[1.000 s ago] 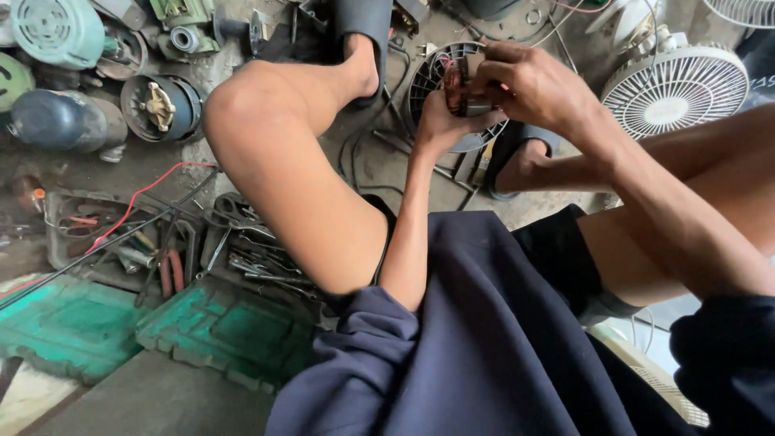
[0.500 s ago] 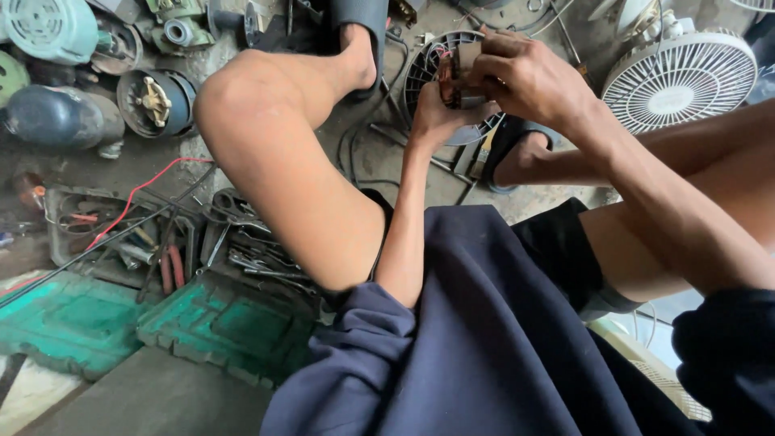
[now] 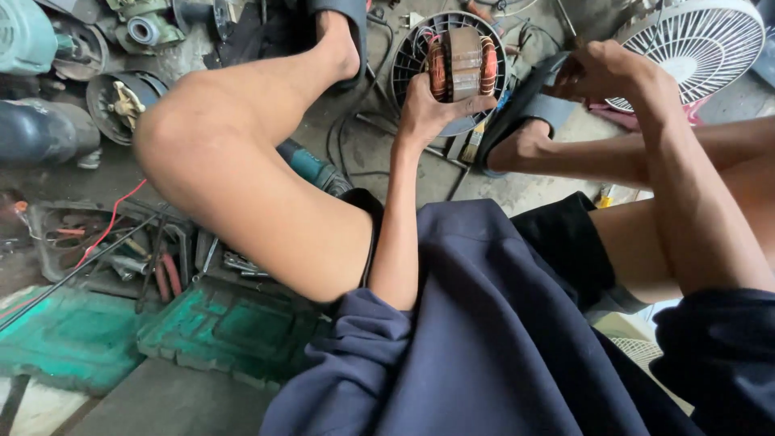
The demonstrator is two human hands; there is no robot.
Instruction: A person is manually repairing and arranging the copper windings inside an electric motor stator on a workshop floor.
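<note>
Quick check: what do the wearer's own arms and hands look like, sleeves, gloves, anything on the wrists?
Both hands are bare: left hand, right hand. No gloves, watch or rings visible. Dark navy sweatshirt sleeves are pushed up near the elbows, bunched in folds, leaving the forearms uncovered.

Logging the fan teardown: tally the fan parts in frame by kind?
Motor stator with copper windings, held in left hand: 1
Grey fan guard behind it: 1
White fan guard, near right hand: 1
Total: 3

copper-orange motor stator (image 3: 462, 63), white fan grille (image 3: 694, 44), green case (image 3: 226, 331)
</note>
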